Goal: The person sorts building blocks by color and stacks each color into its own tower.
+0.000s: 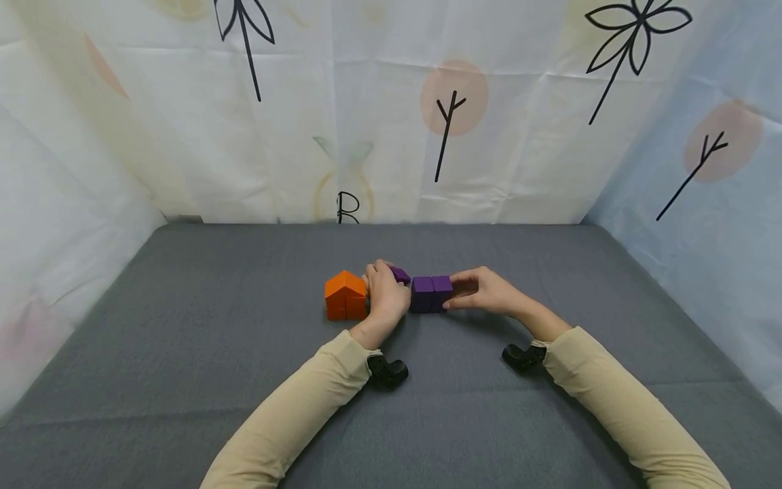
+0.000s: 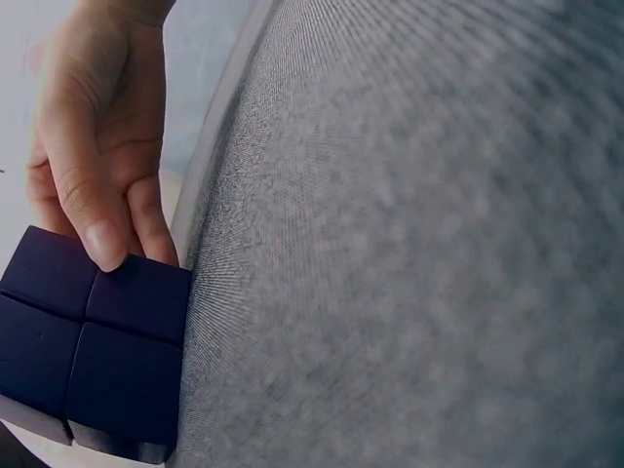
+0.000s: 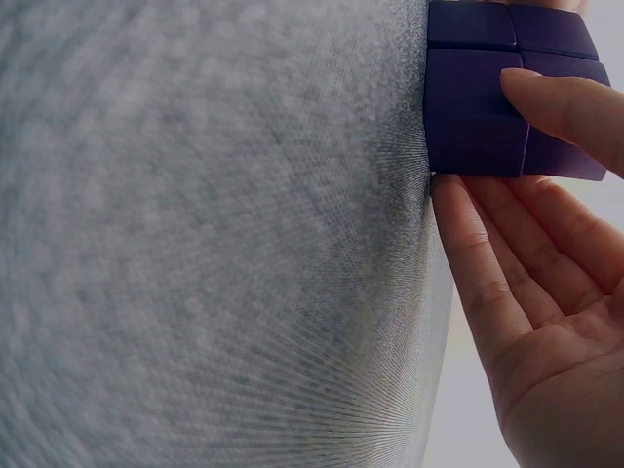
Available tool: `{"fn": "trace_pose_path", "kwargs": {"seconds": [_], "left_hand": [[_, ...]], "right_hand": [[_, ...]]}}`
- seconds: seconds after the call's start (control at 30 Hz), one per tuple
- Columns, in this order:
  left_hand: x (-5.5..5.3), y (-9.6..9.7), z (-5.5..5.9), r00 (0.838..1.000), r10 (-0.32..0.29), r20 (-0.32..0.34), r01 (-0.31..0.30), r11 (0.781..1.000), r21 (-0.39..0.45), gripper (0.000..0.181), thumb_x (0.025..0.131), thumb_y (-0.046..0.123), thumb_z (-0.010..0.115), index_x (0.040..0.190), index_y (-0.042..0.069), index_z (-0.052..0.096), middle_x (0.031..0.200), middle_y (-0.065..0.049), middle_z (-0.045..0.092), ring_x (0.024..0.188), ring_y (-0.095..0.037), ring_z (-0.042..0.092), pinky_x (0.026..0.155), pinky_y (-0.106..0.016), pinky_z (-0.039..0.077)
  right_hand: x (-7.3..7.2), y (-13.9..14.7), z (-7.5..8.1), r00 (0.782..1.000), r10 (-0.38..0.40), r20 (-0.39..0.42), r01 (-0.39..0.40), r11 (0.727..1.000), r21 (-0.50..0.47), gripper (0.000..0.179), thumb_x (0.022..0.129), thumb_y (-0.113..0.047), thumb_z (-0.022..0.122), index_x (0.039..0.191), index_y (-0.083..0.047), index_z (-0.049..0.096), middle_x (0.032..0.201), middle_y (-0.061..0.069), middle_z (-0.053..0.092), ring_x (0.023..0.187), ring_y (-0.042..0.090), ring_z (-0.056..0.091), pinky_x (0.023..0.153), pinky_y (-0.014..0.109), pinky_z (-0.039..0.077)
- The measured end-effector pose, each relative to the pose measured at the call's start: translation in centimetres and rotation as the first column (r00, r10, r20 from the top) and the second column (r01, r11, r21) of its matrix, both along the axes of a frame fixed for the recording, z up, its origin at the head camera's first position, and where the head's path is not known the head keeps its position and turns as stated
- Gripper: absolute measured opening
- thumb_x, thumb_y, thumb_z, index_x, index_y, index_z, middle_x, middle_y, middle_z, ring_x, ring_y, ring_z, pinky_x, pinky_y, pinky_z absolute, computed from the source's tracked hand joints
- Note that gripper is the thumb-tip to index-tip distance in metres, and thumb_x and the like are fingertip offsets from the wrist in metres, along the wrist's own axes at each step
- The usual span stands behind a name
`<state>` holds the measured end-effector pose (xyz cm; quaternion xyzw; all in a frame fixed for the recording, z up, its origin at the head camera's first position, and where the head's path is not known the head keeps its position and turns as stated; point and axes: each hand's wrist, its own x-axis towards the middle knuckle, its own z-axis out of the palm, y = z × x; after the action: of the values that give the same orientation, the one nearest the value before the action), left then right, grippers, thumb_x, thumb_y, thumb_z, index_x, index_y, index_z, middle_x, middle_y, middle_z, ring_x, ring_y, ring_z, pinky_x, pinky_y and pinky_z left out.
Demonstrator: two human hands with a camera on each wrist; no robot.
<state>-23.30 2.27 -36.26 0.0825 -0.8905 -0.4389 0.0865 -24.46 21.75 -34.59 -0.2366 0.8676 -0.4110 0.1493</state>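
In the head view a purple block [image 1: 431, 294], divided by seams into smaller squares, stands on the grey cloth near the middle. My right hand [image 1: 489, 295] grips its right side, the thumb on the near face and the fingers behind; the right wrist view shows this thumb [image 3: 561, 102] on the block [image 3: 478, 107]. Just left of it my left hand [image 1: 387, 292] holds a smaller purple piece [image 1: 400, 275] with a slanted face, partly hidden by the fingers. An orange block [image 1: 345, 297] with a peaked top stands directly left of the left hand.
Grey cloth [image 1: 244, 353] covers the table. Patterned white curtains [image 1: 379, 136] hang behind and at the sides. A black wrist device [image 1: 387, 370] is strapped to the left wrist, and another one [image 1: 524, 356] to the right.
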Motion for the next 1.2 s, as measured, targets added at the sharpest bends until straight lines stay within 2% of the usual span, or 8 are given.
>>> {"fn": "trace_pose_path", "kwargs": {"seconds": [0.1,0.23,0.37,0.47,0.7,0.97,1.1,1.2], "left_hand": [[0.1,0.0,0.1,0.998,0.010,-0.056,-0.005,0.995,0.102,0.029,0.090,0.001,0.058,0.117,0.003,0.051,0.119,-0.018,0.047,0.112,-0.034,0.045,0.099,-0.041,0.038],[0.2,0.1,0.4,0.987,0.031,-0.156,0.001,0.979,0.202,0.030,0.092,0.002,0.058,0.121,0.001,0.051,0.123,-0.020,0.046,0.115,-0.035,0.049,0.102,-0.043,0.041],[0.4,0.1,0.5,0.970,0.050,-0.236,0.010,0.969,0.246,0.031,0.092,0.005,0.060,0.123,0.001,0.053,0.122,-0.020,0.047,0.114,-0.035,0.051,0.100,-0.044,0.043],[0.5,0.2,0.7,0.961,0.050,-0.273,0.026,0.963,0.267,0.032,0.093,0.006,0.061,0.124,0.001,0.054,0.122,-0.020,0.050,0.113,-0.035,0.052,0.099,-0.044,0.044],[0.7,0.1,1.3,0.947,0.025,-0.319,0.066,0.960,0.270,0.035,0.092,0.009,0.063,0.126,0.002,0.058,0.119,-0.018,0.060,0.110,-0.034,0.057,0.094,-0.044,0.048],[0.9,0.1,1.7,0.943,-0.018,-0.331,0.120,0.949,0.290,0.038,0.093,0.010,0.062,0.129,0.000,0.057,0.119,-0.018,0.060,0.111,-0.032,0.058,0.095,-0.042,0.047],[1.0,-0.1,1.9,0.939,-0.064,-0.339,0.163,0.948,0.272,0.038,0.093,0.011,0.062,0.129,0.001,0.057,0.119,-0.017,0.061,0.110,-0.030,0.059,0.095,-0.042,0.047],[1.1,-0.2,2.0,0.932,-0.122,-0.341,0.214,0.946,0.245,0.038,0.093,0.011,0.063,0.129,0.002,0.058,0.119,-0.016,0.061,0.109,-0.029,0.060,0.095,-0.041,0.048]], "right_hand": [[0.0,0.0,0.0,1.000,0.001,-0.003,-0.001,1.000,-0.002,0.043,0.084,-0.012,0.073,0.121,0.006,0.061,0.111,0.021,0.068,0.101,0.029,0.067,0.083,0.036,0.054],[0.0,0.0,0.1,1.000,0.003,-0.007,-0.003,1.000,-0.008,0.042,0.084,-0.011,0.073,0.120,0.006,0.062,0.110,0.021,0.069,0.101,0.029,0.068,0.082,0.036,0.055],[0.0,0.0,0.1,1.000,0.003,-0.004,-0.003,1.000,-0.012,0.042,0.084,-0.010,0.073,0.120,0.007,0.062,0.110,0.021,0.068,0.101,0.030,0.067,0.083,0.036,0.055],[0.0,0.0,0.1,1.000,0.004,-0.003,-0.004,1.000,-0.016,0.042,0.084,-0.010,0.073,0.120,0.007,0.061,0.110,0.021,0.068,0.101,0.030,0.067,0.082,0.035,0.055],[0.0,0.1,-0.1,1.000,0.010,-0.008,-0.010,1.000,-0.017,0.042,0.084,-0.010,0.073,0.120,0.007,0.062,0.110,0.021,0.069,0.101,0.030,0.068,0.082,0.034,0.055],[-0.1,0.1,-0.1,1.000,0.015,-0.004,-0.015,1.000,-0.022,0.042,0.084,-0.011,0.073,0.120,0.007,0.061,0.110,0.021,0.068,0.101,0.030,0.067,0.082,0.033,0.055],[-0.1,0.2,-0.1,1.000,0.021,0.000,-0.021,0.999,-0.027,0.041,0.085,-0.010,0.072,0.121,0.007,0.061,0.111,0.021,0.068,0.102,0.030,0.067,0.082,0.033,0.055],[-0.1,0.2,-0.1,1.000,0.023,0.004,-0.023,0.999,-0.026,0.042,0.085,-0.011,0.072,0.121,0.007,0.061,0.111,0.021,0.068,0.102,0.030,0.067,0.082,0.034,0.055]]}}
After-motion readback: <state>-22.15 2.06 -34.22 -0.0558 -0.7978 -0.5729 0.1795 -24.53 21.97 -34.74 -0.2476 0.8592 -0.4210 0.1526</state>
